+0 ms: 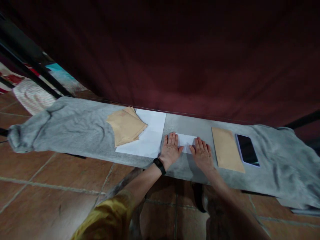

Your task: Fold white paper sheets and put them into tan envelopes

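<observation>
Folded paper: a small white folded sheet [186, 140] is seen lying flat on the grey cloth [75, 126], in the middle of the bench, between the two hands and partly under them.
Handling: the sheet is judged very light, thin and limp. It is easily creased or torn, and likely to slide a little on the soft cloth unless it is pressed down.
Where to hold: the free far edge or a corner between the hands is judged best, pinched lightly between thumb and finger.
Left hand: the left hand [170, 150] is laid palm down with fingers stretched and close together, resting on the sheet's left end. A dark watch [159, 165] is worn at the wrist.
Right hand: the right hand [202, 154] is likewise spread flat, fingers pointing away, on the sheet's right end. Nothing is gripped by either hand.
Arms: both forearms are reached forward, slightly converging.
Left of the hands: brown envelopes [126, 126] are stacked on white sheets [152, 133].
Right of the hands: a single envelope [227, 148] and a phone [247, 150] lie side by side.
</observation>
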A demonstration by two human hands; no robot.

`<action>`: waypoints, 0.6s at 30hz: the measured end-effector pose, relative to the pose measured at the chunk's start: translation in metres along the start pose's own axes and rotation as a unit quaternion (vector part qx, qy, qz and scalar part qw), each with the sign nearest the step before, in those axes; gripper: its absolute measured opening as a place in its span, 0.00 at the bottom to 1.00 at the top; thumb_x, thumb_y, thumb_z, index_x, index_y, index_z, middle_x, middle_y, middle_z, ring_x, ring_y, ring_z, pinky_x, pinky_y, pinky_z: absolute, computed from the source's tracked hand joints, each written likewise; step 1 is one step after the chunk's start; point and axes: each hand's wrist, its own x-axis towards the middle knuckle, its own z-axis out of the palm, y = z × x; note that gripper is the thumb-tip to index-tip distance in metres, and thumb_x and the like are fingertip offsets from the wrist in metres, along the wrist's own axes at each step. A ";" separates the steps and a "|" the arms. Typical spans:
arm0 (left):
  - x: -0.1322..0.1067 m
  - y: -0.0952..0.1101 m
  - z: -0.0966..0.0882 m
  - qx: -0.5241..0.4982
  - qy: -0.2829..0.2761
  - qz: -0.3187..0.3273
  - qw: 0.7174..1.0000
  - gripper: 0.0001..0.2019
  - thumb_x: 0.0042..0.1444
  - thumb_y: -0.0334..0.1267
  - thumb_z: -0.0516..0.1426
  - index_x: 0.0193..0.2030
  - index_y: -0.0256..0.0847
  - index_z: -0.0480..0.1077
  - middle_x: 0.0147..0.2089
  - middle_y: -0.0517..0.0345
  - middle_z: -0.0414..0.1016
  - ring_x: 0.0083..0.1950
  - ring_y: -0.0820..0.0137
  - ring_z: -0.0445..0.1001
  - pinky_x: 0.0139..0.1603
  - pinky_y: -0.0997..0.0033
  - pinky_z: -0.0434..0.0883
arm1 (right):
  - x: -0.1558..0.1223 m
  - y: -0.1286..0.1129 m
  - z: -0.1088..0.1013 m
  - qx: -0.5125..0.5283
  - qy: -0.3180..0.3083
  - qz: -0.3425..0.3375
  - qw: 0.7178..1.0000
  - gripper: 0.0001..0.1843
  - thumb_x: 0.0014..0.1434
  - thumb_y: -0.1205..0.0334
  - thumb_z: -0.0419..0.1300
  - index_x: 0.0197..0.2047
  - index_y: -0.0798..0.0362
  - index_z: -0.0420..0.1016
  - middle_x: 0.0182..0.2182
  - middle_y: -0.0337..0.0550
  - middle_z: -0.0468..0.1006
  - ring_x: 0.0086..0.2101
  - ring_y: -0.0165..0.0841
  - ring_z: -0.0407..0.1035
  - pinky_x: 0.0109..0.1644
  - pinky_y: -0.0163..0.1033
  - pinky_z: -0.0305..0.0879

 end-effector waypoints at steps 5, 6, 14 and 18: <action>0.000 0.001 -0.004 -0.005 -0.011 0.002 1.000 0.35 0.72 0.50 0.41 0.74 0.22 0.52 0.78 0.33 0.48 0.79 0.52 0.45 0.77 0.45 0.44 | 0.016 0.010 0.002 0.023 -0.009 0.006 1.000 0.32 0.74 0.52 0.42 0.71 0.61 0.61 0.69 0.57 0.65 0.67 0.47 0.58 0.69 0.55 0.53; 0.000 0.001 -0.005 -0.005 -0.013 0.002 1.000 0.35 0.72 0.50 0.41 0.74 0.21 0.52 0.78 0.33 0.48 0.79 0.51 0.45 0.78 0.45 0.44 | 0.020 0.011 0.003 0.032 -0.005 -0.002 0.999 0.31 0.73 0.53 0.42 0.71 0.61 0.61 0.68 0.57 0.66 0.67 0.46 0.58 0.69 0.54 0.53; 0.000 0.003 -0.011 0.008 -0.026 0.000 1.000 0.35 0.72 0.49 0.41 0.74 0.21 0.51 0.77 0.32 0.48 0.79 0.51 0.46 0.77 0.46 0.46 | 0.041 0.014 0.000 0.076 0.006 -0.081 0.994 0.25 0.70 0.63 0.47 0.66 0.56 0.68 0.62 0.55 0.74 0.59 0.43 0.68 0.66 0.52 0.59; 0.000 0.003 -0.011 0.014 -0.029 0.000 0.999 0.34 0.72 0.50 0.41 0.75 0.22 0.52 0.78 0.34 0.48 0.79 0.52 0.47 0.77 0.47 0.46 | 0.046 0.019 -0.002 0.109 0.009 -0.089 0.990 0.24 0.68 0.63 0.50 0.63 0.53 0.72 0.57 0.54 0.77 0.55 0.43 0.71 0.65 0.52 0.62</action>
